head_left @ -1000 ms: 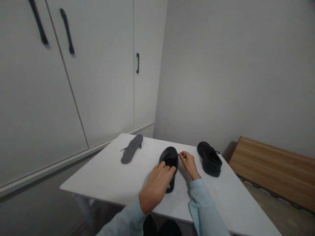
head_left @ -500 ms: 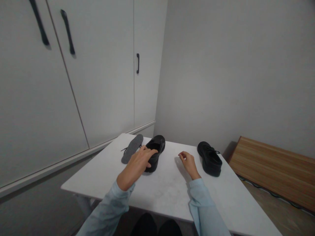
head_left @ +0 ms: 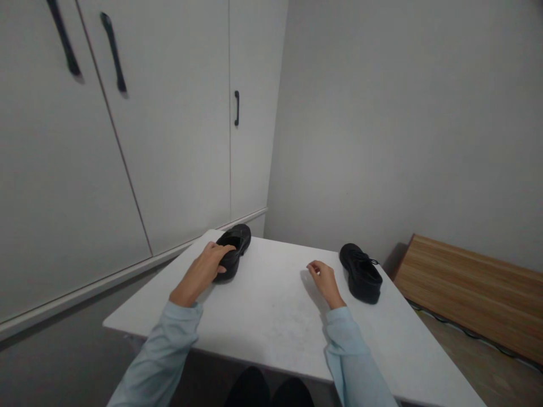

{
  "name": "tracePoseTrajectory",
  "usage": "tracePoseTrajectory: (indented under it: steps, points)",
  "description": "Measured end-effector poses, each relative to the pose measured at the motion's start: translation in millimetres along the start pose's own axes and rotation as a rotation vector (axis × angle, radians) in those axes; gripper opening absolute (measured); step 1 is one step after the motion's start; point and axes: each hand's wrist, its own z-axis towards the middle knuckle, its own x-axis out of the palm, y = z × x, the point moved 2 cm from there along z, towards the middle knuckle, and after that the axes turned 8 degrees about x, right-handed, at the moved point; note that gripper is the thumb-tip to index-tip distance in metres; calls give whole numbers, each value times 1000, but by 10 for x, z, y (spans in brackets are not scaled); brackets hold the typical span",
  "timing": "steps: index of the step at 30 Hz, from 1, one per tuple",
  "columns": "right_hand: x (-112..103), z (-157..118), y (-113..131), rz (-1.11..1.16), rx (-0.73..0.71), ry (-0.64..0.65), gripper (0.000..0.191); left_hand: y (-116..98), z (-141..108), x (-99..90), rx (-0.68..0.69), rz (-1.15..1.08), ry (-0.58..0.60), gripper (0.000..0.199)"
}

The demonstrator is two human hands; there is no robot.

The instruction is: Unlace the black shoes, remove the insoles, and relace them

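Observation:
My left hand [head_left: 206,269] is closed on the heel end of a black shoe [head_left: 231,270] at the far left of the white table [head_left: 271,316]. The shoe's toe points away from me. The grey insole and thin lace cannot be seen in the present view; the shoe and my hand cover the spot where they lay. My right hand [head_left: 323,281] is over the right half of the table, fingers curled in and thumb against them, with no object visible in it. A second black shoe [head_left: 362,277], with laces, rests to the right of that hand.
White cupboard doors [head_left: 182,141] with dark handles stand at the left, close to the table's far left corner. A grey wall [head_left: 382,124] rises behind the table. Beyond its right edge are a wooden panel [head_left: 470,288] and a dark cable [head_left: 470,336].
My left hand has moved the shoe left and slightly away, to the spot where the grey insole and lace showed. My right hand and the second shoe have stayed in place.

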Motion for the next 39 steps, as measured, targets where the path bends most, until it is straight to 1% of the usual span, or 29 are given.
tracePoseTrajectory:
  steps: [4,7,12,18,20,24,26,30,33,35,37,39]
  points:
    - [13,4,-14,-5,2,4,24,226,-32,126,-118,64,72,54]
    - [22,4,-19,-10,2,7,24,318,-44,171,-156,139,111,55]
    - [26,-3,-5,-20,-1,20,24,326,-22,158,-151,235,130,53]
    - [30,-15,8,-28,2,40,26,278,29,155,-110,313,153,54]
    - [34,-16,7,-33,5,41,25,242,57,159,-129,354,177,53]
    - [34,-16,9,-42,1,38,24,96,126,172,-211,491,176,44]
    - [35,-15,13,-46,-2,37,24,-7,162,186,-225,559,159,40]
    - [35,-13,25,-55,-3,35,24,-252,240,207,-149,603,94,38]
    - [19,-13,36,-62,-2,31,23,-473,310,211,-70,546,67,36]
    - [-5,-13,43,-66,-2,24,24,-627,360,227,-24,474,78,33]
    - [-38,-14,51,-68,-4,14,25,-768,406,274,27,375,110,31]
    - [-81,-15,60,-65,-8,-14,25,-881,437,358,92,287,117,29]
